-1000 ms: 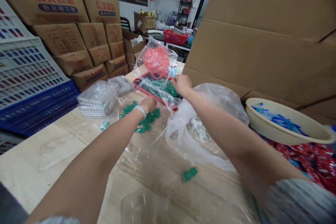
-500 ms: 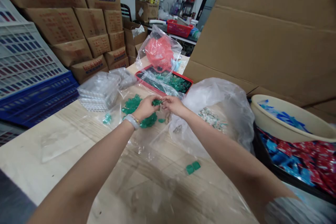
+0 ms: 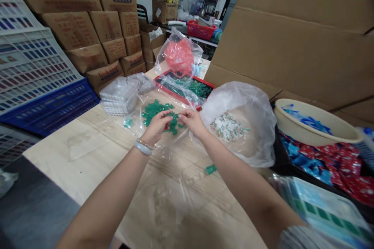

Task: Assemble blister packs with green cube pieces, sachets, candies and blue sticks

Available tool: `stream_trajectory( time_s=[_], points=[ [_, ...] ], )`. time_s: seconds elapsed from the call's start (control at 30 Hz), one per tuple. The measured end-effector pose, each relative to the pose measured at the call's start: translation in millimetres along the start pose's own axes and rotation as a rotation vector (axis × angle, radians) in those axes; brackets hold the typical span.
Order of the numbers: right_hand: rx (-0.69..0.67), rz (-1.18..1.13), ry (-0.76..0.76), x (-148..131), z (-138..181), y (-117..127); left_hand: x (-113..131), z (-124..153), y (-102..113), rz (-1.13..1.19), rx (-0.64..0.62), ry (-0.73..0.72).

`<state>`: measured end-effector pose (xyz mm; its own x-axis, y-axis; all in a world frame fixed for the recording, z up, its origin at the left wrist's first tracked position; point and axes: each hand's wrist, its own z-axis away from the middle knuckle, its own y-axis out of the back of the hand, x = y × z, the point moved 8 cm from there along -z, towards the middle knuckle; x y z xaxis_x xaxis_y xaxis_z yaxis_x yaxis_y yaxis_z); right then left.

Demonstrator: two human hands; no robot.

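My left hand (image 3: pixel 157 125) and my right hand (image 3: pixel 191 121) meet over a heap of small green packets (image 3: pixel 156 109) lying on clear plastic film on the wooden table (image 3: pixel 96 151). Both hands have their fingers curled in a pinch on green packets between them. A pale bracelet sits on my left wrist. One green packet (image 3: pixel 210 169) lies apart, nearer to me.
A red tray (image 3: pixel 204 84) with green packets and a clear bag of red stuff (image 3: pixel 179 56) stand behind. To the right are a clear bag of mixed packets (image 3: pixel 233 124) and a beige basin (image 3: pixel 315 126). Clear plastic trays (image 3: pixel 119 97), blue and white crates (image 3: pixel 37 81) and cartons stand left.
My right hand came back from the red tray to the green heap and joined the left hand. The view has shifted slightly to the right and down.
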<state>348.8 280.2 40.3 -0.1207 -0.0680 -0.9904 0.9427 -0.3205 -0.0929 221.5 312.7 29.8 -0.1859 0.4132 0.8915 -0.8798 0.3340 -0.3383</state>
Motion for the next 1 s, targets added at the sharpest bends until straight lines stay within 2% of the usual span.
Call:
stream_trajectory(
  time_s=[0.07, 0.2, 0.3, 0.4, 0.5, 0.57, 0.63, 0.77, 0.87, 1.0],
  points=[
    [-0.035, -0.141, -0.067, 3, 8, 0, -8, 5, 3, 0.149, -0.001, 0.109],
    [-0.166, -0.32, -0.24, 13, 23, -9, -31, 14, -12, 0.366, -0.134, 0.356],
    [-0.14, -0.288, -0.271, 19, 23, -10, -36, 18, -17, 0.282, -0.138, 0.315],
    [-0.101, -0.151, -0.209, 17, 25, -8, -31, 25, -18, 0.157, -0.095, 0.188],
    [-0.121, 0.052, -0.072, 5, 39, -5, -33, 39, -25, 0.177, -0.146, 0.196],
    [-0.128, 0.155, 0.029, -5, 56, 0, -38, 50, -30, 0.135, -0.186, 0.219],
    [-0.121, 0.245, 0.106, -12, 76, 8, -40, 60, -35, -0.012, -0.22, 0.186],
    [-0.125, 0.458, 0.121, -8, 122, 27, -52, 87, -53, -0.293, -0.357, 0.119],
    [-0.097, 0.545, 0.103, 2, 154, 43, -74, 108, -64, -0.257, -0.397, 0.211],
    [-0.133, 0.517, 0.099, 10, 183, 51, -109, 130, -75, 0.016, -0.395, 0.468]
  ],
)
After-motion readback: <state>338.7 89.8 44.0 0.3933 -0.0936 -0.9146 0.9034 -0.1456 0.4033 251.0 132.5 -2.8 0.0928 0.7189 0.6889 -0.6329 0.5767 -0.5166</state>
